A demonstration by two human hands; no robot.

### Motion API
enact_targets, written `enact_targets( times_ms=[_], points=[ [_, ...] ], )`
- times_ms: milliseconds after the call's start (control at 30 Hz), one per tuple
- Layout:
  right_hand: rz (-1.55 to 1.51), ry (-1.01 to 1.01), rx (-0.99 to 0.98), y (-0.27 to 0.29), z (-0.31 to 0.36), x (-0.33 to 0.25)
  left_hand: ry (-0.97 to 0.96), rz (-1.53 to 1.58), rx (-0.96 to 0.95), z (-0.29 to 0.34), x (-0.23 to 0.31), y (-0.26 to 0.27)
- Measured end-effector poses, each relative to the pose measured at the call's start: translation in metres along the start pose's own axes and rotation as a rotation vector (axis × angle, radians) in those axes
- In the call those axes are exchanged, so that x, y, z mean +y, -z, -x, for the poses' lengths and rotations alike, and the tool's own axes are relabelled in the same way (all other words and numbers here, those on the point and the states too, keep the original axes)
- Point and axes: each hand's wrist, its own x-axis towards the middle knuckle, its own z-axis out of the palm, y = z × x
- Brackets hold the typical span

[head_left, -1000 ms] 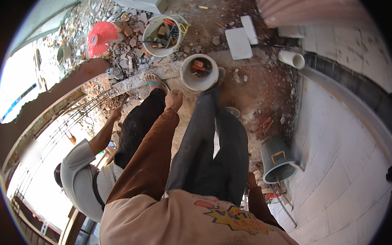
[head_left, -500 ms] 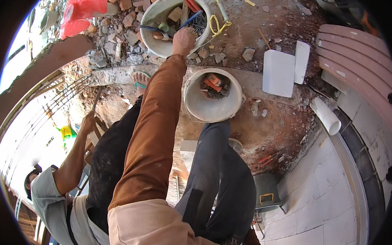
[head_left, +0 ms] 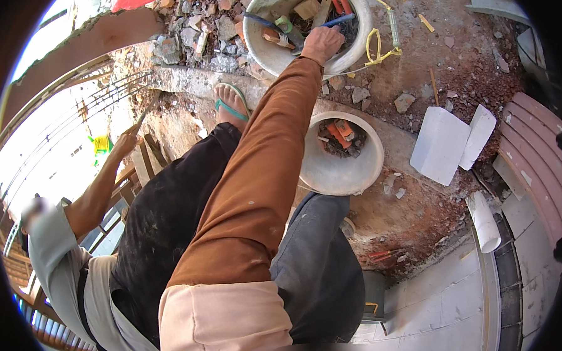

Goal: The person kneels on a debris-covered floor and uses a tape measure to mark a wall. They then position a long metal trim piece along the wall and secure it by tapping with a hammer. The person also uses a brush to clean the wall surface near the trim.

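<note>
My left arm, in a brown sleeve, reaches forward into a large pale bucket (head_left: 262, 48). My left hand (head_left: 324, 43) is inside its near right side, fingers curled down at a blue-handled tool (head_left: 339, 21); the fingertips are partly hidden. Around it in the bucket lie a wooden block (head_left: 307, 8), a brown-handled tool (head_left: 277, 37), a red-handled tool (head_left: 342, 0) and dark loose bits. Nearer to me stands a second pale bucket (head_left: 340, 177) holding orange pieces (head_left: 340, 133) and rubble. My right hand is out of view.
A co-worker in a grey shirt (head_left: 58, 260) is close on the left, a hand (head_left: 126, 142) on a stick-like tool. Broken bricks (head_left: 226, 29) lie beyond. White boards (head_left: 440, 145), a white pipe (head_left: 483, 223) and pink ridged panels (head_left: 533, 139) are to the right.
The view has shifted, so the buckets appear farther right. My left hand has gone slightly deeper into the far bucket, closer onto the blue handle. The co-worker's sandalled foot shows more fully.
</note>
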Motion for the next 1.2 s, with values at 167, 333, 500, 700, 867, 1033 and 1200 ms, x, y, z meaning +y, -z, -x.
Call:
enact_targets(
  times_ms=[167, 333, 500, 700, 867, 1033, 1200],
  points=[
    [0.035, 0.069, 0.002, 0.012, 0.008, 0.007, -0.013, -0.008, -0.129, 0.029, 0.001, 0.050],
    [0.082, 0.219, 0.011, 0.034, 0.015, 0.042, 0.308, 0.398, -0.146, 0.080, 0.012, 0.123],
    [0.467, 0.796, 0.086, 0.066, 0.041, 0.098, 0.485, 1.125, -0.096, 0.155, 0.055, 0.250],
    [-0.417, 0.104, -0.024, 0.067, 0.144, 0.117, 0.278, 1.817, -0.171, 0.223, 0.148, 0.488],
    [-0.521, 0.258, 0.044, 0.054, 0.190, 0.135, -0.105, 1.872, 0.032, 0.265, 0.246, 0.662],
    [-0.545, 0.428, 0.198, 0.041, 0.202, 0.140, -0.572, 2.087, -0.207, 0.270, 0.361, 0.768],
    [-0.871, 0.403, 0.317, 0.011, 0.208, 0.108, -0.850, 2.057, -0.706, 0.288, 0.452, 0.864]
  ],
)
